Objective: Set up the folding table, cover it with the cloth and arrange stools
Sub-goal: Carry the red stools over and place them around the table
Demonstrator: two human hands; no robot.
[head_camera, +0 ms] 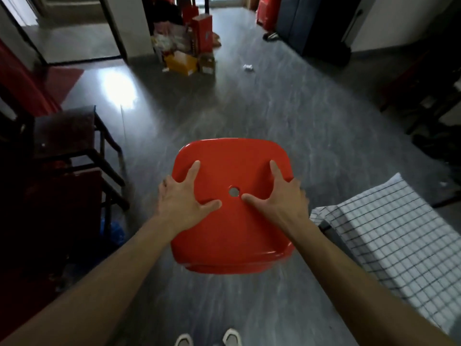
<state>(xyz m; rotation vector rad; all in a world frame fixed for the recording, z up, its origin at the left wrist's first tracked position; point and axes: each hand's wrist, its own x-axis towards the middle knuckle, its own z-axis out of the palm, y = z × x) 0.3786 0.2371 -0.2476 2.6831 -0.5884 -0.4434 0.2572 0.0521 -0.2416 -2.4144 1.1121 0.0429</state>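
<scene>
Both grips on the red stool (232, 221) seat: left hand (183, 196) at its left edge, right hand (278, 196) at its right edge, each with thumb and forefinger spread flat on top and the other fingers curled over the rim. Stool is centre, near, above the grey floor (287, 116); legs hidden, floor contact cannot be told. Round hole in the seat between the thumbs. Just right, near: cloth-covered surface (389, 236), checked. Left: dark wooden chair (72, 136). Far: stacked boxes (192, 48), crumpled paper (248, 68). White shoes (207, 339) at near edge.

Glossy plastic stool (232, 221) — checked cloth (389, 236)
</scene>
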